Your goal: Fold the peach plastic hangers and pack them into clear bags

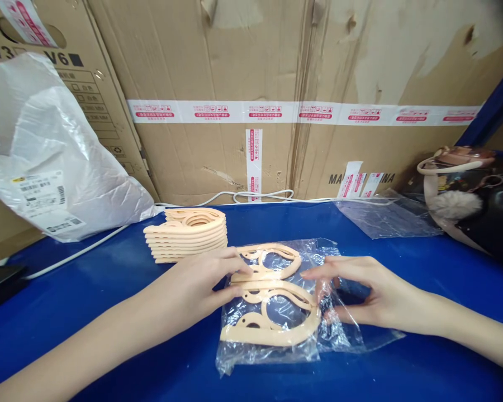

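Observation:
Two beige folding hangers lie one in front of the other on the blue table. A crinkled clear plastic bag is around them; how far each hanger is inside it I cannot tell. My left hand pinches the near ends of the hangers where their straight bars meet, thumb below and fingers above. At the hangers' right ends, my right hand has its thumb and fingers curled on the loose plastic of the bag. Behind my left hand stands a neat stack of similar folded hangers.
A white mailing bag with a label leans at the left, near a dark flat object. A white cable runs along the back below a large cardboard box. Another clear bag and a black bag lie right.

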Motion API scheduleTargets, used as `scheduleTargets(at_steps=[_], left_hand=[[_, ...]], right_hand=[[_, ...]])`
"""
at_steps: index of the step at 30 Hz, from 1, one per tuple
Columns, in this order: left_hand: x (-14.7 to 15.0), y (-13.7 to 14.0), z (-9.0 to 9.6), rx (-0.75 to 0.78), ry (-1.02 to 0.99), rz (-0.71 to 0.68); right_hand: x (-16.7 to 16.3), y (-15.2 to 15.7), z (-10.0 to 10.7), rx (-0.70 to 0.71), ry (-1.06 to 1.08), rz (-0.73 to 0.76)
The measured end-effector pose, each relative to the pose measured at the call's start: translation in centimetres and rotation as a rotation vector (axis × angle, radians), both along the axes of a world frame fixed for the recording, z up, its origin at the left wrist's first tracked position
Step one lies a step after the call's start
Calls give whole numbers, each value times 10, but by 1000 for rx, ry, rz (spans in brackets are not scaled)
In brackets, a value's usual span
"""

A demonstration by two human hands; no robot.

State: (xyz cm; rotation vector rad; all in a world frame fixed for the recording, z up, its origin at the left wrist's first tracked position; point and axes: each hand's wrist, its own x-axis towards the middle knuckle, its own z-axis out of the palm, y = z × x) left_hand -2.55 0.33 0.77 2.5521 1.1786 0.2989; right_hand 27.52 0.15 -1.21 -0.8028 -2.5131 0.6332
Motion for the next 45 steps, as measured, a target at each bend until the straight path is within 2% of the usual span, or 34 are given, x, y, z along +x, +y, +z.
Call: scheduleTargets(at_steps=[2,5,8,11,13,15,18,20,28,35,45], left_hand=[[2,-2,2,23,-3,12],[6,-5,0,50,-28,44],[11,-5,-10,38,-70,127],[13,-1,-21,13,-106,151],[13,3,-25,8,-107,146],[14,6,-27,12,-107,153],[15,10,-23,5,-95,152],[17,12,-19,3,-74,159],[24,16,-12,67,5,145],[25,13,-11,54,-7,134],[22,11,-19,39,-81,156]], right_hand=[[6,3,3,64,-59,-39],[15,9,5,231,-179,-93],[20,14,6,368,-276,-162],[18,20,9,428,-233,-227],[13,25,10,391,-136,-217],[5,29,13,280,-86,-163],[-8,34,16,105,-141,-60],[-14,37,18,51,-187,-7],[-19,45,17,30,-217,-20],[-26,49,19,99,-259,26],[-35,57,16,87,-241,59]])
